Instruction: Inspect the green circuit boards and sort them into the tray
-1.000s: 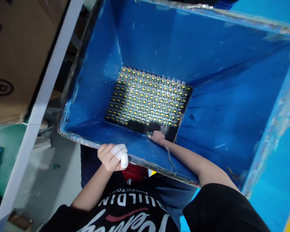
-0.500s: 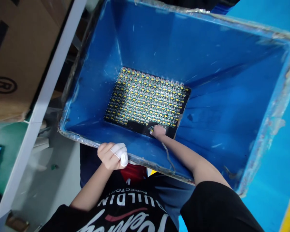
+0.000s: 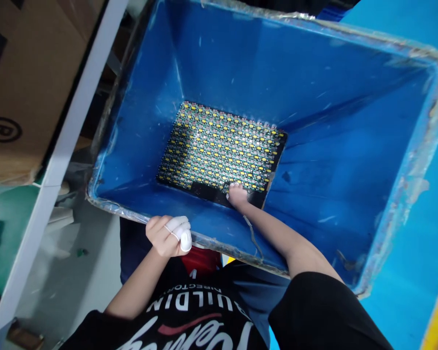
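Observation:
A deep blue plastic bin (image 3: 336,150) fills most of the view. On its floor, rows of small green circuit boards with yellow parts (image 3: 219,146) lie on a black sheet (image 3: 257,198). My left hand (image 3: 170,236), with white covers on some fingertips, is closed over the near rim. My right hand (image 3: 238,195) reaches down inside, closed at the near edge of the rows. It pinches a small circuit board (image 3: 226,188), mostly hidden under the fingers.
At the left stand a cardboard box (image 3: 32,87) and a pale metal frame bar (image 3: 54,170) beside a green surface (image 3: 18,218). The bin's rim (image 3: 419,160) is worn and taped. A light blue surface (image 3: 423,233) lies to the right.
My right hand has shifted slightly up toward the rows, covering more of the circuit board under its fingers. My left hand stays on the rim.

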Tool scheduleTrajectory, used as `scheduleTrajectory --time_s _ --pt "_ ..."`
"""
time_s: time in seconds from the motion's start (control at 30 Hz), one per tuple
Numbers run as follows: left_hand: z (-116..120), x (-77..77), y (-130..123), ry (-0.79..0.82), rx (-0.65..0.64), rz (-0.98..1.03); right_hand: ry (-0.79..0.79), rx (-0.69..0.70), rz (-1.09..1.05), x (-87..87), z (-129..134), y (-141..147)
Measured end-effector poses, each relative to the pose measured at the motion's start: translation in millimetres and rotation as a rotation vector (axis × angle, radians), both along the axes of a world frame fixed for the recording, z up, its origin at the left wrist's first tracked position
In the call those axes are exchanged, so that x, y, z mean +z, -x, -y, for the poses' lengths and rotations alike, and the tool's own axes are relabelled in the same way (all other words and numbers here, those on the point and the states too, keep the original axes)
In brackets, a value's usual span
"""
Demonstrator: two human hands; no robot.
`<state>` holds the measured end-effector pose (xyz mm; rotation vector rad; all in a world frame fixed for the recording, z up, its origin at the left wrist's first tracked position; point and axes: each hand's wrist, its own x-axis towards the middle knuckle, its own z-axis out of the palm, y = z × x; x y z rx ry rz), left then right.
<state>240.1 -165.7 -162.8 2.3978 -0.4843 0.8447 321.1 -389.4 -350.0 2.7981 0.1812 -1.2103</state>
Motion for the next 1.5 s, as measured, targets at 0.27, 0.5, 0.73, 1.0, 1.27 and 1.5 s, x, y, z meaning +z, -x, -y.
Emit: scheduleTrajectory --time_s 0.27,0.5,0.73,1.0,1.27,1.5 --pt "-1.1 -1.7 0.3 -0.001 -0.006 0.006 -0.015 0.017 0.012 0.5 -1.3 -6.4" --pt "-1.1 -1.9 -2.2 0.000 0.004 0.029 -0.131 0.049 -0.103 19.3 -3.1 -8.6" --pt "1.9 -8.5 -6.9 0.086 0.046 0.089 -0.305 0.023 -0.178 94.8 26.4 -1.3" --pt "-8.1 8.9 23.8 0.413 0.209 -0.158 -0.278 -0.265 0.341 224.1 110.4 74.5" --pt "-68.8 -15.3 124.4 0.642 0.612 -0.623 -0.200 -0.105 0.873 208.8 103.9 187.9" --pt "-125.4 -37.3 216.0 0.495 0.845 -0.729 -0.079 -0.015 1.047 192.7 98.9 181.8"
